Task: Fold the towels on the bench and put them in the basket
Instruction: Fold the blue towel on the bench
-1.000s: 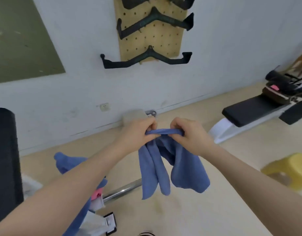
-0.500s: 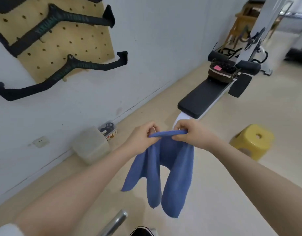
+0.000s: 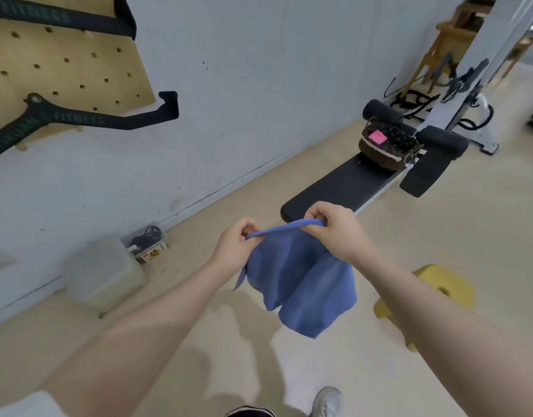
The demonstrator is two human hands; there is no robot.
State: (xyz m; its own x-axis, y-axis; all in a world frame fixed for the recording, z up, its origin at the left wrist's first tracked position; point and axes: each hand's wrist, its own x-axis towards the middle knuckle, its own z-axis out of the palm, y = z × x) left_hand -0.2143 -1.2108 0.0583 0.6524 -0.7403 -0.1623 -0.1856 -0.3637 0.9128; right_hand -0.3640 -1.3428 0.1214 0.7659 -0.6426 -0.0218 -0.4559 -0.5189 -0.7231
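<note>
Head view: both hands hold a blue towel [image 3: 301, 284] up in the air over the floor, well short of the table [image 3: 334, 191]. The left hand [image 3: 233, 251] has its fingers curled and clamped on one end of the towel's top edge; the right hand [image 3: 334, 230] pinches the other end, fingers curled round the cloth. The top edge is pulled fairly taut between them, and the rest hangs down in two loose lobes, so the fold looks only part done. The basket [image 3: 385, 145], a dark wicker one with something pink inside, sits at the far end of the table, near the black roller pads. The step in hand seems to be carrying the half-folded towel toward the basket. Next it likely needs one more fold, bringing the hands together, then a walk forward to lower it in.
</note>
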